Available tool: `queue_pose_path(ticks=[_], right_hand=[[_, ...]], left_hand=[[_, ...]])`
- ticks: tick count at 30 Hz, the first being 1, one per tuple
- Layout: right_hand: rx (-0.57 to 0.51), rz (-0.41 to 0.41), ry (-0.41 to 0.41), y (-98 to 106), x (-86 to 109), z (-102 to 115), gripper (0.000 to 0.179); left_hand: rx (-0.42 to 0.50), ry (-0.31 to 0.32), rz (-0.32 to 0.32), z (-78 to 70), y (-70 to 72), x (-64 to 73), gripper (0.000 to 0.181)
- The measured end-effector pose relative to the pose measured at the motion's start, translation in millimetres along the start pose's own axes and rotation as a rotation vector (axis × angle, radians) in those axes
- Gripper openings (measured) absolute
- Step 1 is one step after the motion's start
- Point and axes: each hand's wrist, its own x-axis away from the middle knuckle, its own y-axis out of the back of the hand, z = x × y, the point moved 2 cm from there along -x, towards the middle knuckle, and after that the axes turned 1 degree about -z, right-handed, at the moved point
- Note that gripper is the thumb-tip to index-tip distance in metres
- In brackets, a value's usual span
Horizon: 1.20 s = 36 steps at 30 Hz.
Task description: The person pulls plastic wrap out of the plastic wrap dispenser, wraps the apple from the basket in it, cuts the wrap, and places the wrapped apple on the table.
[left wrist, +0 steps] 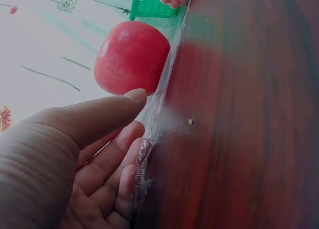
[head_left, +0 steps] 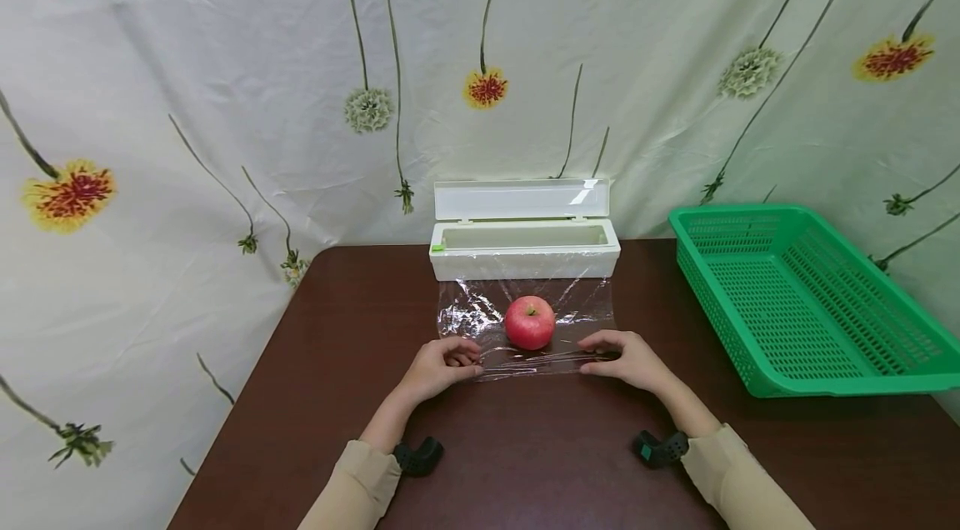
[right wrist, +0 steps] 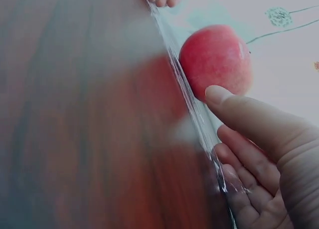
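Observation:
A red apple (head_left: 529,322) sits stem up on a sheet of clear plastic wrap (head_left: 471,309). The sheet runs from the front of a white wrap dispenser box (head_left: 525,265), its lid (head_left: 521,201) raised. At the sheet's near left corner is my left hand (head_left: 442,365), thumb apart from loosely bent fingers (left wrist: 107,161) that touch the film's edge. My right hand (head_left: 626,359) is at the near right corner, thumb held away from the fingers (right wrist: 249,164), film against the fingertips. The near edge of the wrap is bunched into creases between both hands.
A green plastic basket (head_left: 765,284) stands on the right side of the dark brown table (head_left: 540,463). Behind the table hangs a pale curtain (head_left: 285,55) printed with flowers. Each wrist wears a black strap device (head_left: 420,457).

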Motion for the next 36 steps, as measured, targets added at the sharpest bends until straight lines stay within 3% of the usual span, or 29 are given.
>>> queue_pose_path(ticks=[3,6,14,19,26,33,36], right_hand=[[-0.005,0.024,0.011,3,2.5,9,0.035],[0.005,0.042,0.008,3,1.6,3,0.035],[0.028,0.045,0.002,1,-4.8,-25,0.027],[0.029,0.038,0.014,0,-6.1,-26,0.018],[0.119,0.018,0.056,0,-7.0,-25,0.007],[0.148,0.033,0.08,-1,-6.4,-21,0.008],[0.16,0.034,0.101,0,-6.6,-21,0.008]], left_hand=[[-0.027,0.0,-0.005,15.2,-3.0,-3.3,0.03],[-0.042,0.003,-0.005,23.6,-4.0,-5.0,0.032],[-0.065,-0.038,-0.01,22.5,-3.3,-4.4,0.027],[-0.111,-0.065,-0.031,23.8,-4.5,-3.9,0.021],[-0.144,-0.093,-0.055,24.9,-6.1,-4.3,0.013],[-0.133,-0.18,-0.077,26.4,-6.8,-4.0,0.011],[-0.136,-0.175,-0.076,26.6,-6.6,-4.3,0.01]])
